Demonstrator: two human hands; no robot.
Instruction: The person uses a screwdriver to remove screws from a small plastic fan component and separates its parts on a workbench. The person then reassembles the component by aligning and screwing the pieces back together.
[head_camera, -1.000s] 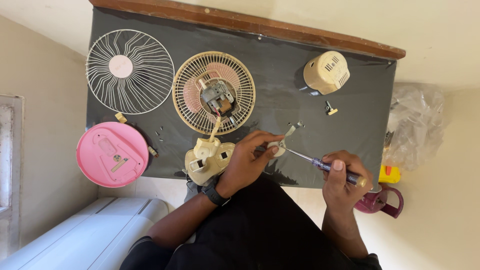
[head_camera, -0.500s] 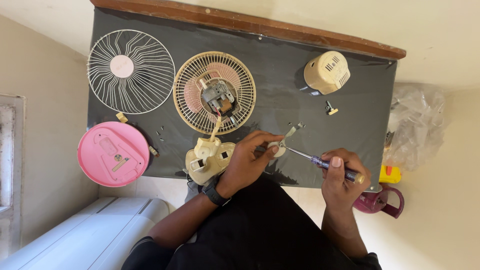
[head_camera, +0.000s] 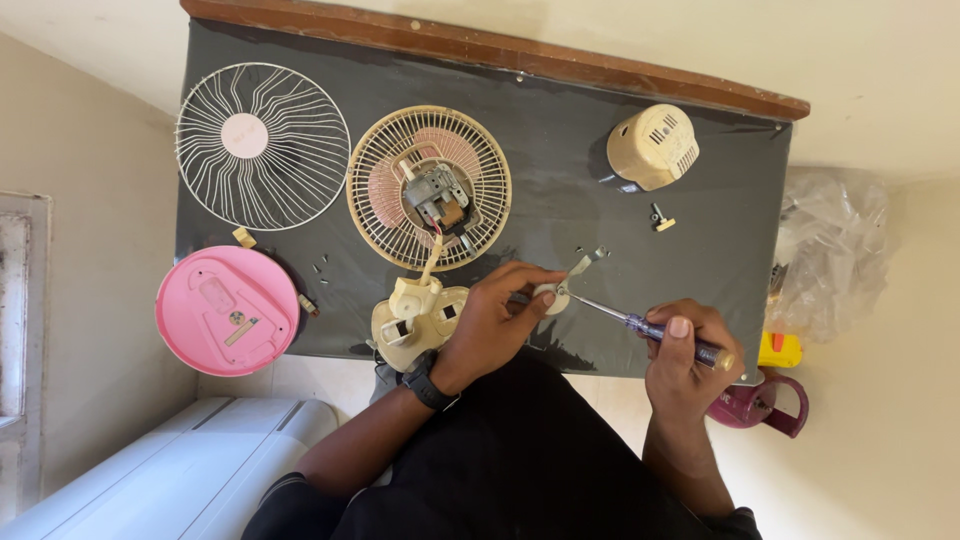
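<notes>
Screw work under way: left hand (head_camera: 495, 320) pinches small cream part (head_camera: 549, 297); right hand (head_camera: 683, 355) grips screwdriver (head_camera: 640, 324), tip entering from four o'clock. Next requires steady tip seating.

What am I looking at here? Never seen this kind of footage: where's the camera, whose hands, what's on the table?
One camera, worn on a person's head, looks down at their own hands. The left hand pinches a small white round part. The right hand holds a screwdriver with its tip at that part. On the dark table lie a white wire fan guard, a beige rear guard with the motor, a pink round base, a beige motor cover and a beige fan neck housing.
</notes>
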